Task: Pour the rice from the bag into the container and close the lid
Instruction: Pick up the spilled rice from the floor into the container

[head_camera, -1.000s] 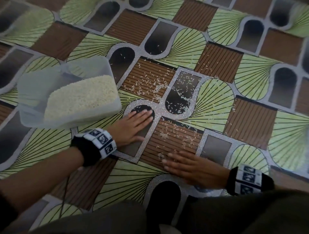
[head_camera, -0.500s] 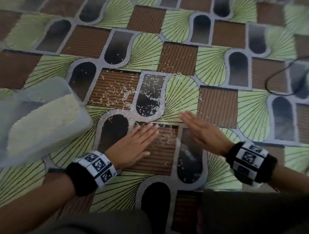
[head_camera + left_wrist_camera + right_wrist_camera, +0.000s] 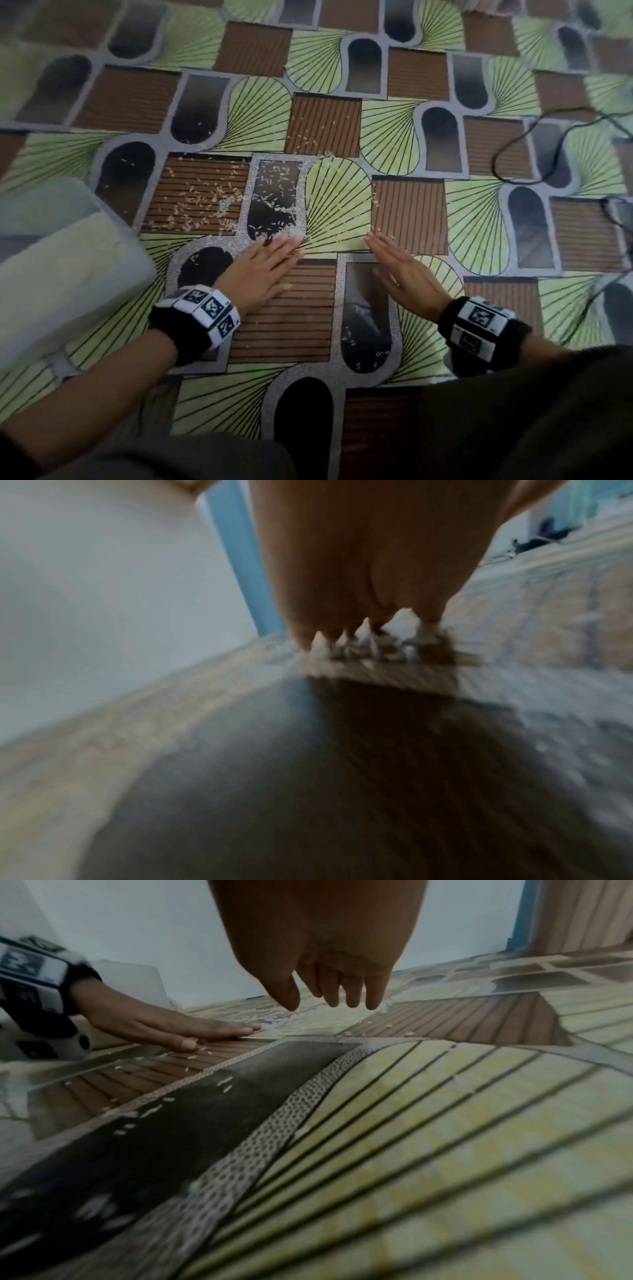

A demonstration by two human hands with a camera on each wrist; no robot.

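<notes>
Two hands flat, fingers straight, holding nothing: left hand (image 3: 263, 270) pressing scattered rice (image 3: 274, 202) on floor mat (image 3: 479, 212); right hand (image 3: 400, 274) alongside. Rice-filled container (image 3: 68, 274) far left.

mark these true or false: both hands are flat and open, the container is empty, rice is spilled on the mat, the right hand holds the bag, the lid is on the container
1. Both hands are open: true; the left hand lies flat on the mat, the right hand is open.
2. The container is empty: false, it holds rice.
3. Spilled rice lies on the mat: true.
4. The right hand holds the bag: false, it holds nothing.
5. The lid is on: false, the container stands open.
</notes>
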